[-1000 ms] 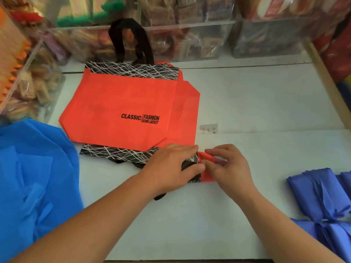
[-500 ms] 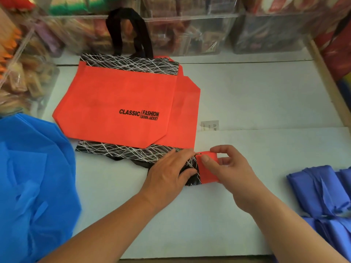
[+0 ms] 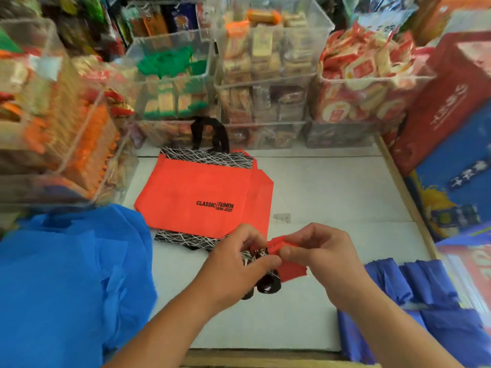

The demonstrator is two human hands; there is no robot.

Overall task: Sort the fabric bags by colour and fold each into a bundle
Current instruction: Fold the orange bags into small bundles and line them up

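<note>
While both hands close on the small red bundle (image 3: 291, 269) over the white table (image 3: 332, 187), the left hand (image 3: 236, 264) pinches its black-patterned end and the right hand (image 3: 321, 256) its red end. A flat red bag (image 3: 196, 197) lies just behind; loose blue bags (image 3: 66, 274) lie left, folded blue bundles (image 3: 425, 282) right.

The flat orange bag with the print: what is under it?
Under the flat orange bag, a black band with white lines shows at the near edge and an orange layer beyond the right side, probably another bag. The rest is covered, so I cannot count the layers.
</note>
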